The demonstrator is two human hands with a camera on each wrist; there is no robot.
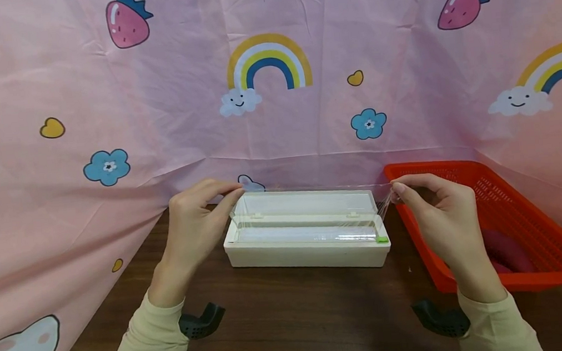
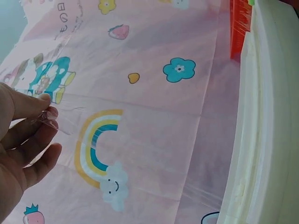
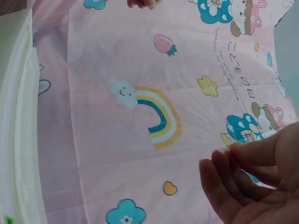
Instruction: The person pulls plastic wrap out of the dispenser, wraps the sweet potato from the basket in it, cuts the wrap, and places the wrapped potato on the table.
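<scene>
A white plastic-wrap dispenser box [image 1: 308,255] stands on the table with its lid [image 1: 308,202] raised, a roll of clear wrap [image 1: 306,234] inside. From the roll, a sheet of plastic wrap [image 1: 382,205] stretches up to both hands. My left hand [image 1: 194,219] pinches one corner between thumb and forefinger above the box's left end; in the left wrist view a crumpled bit of wrap [image 2: 49,120] pokes out from its fingertips. My right hand [image 1: 442,211] pinches the opposite corner beyond the box's right end. A green piece [image 1: 382,239] sits at the box's front right corner.
To the right stands a red-orange slotted basket [image 1: 546,278], with a dark reddish object [image 1: 508,250] low inside, partly behind the right wrist. A pink patterned cloth [image 1: 178,95] hangs behind and along the sides. The dark wooden table [image 1: 293,319] extends in front of the box.
</scene>
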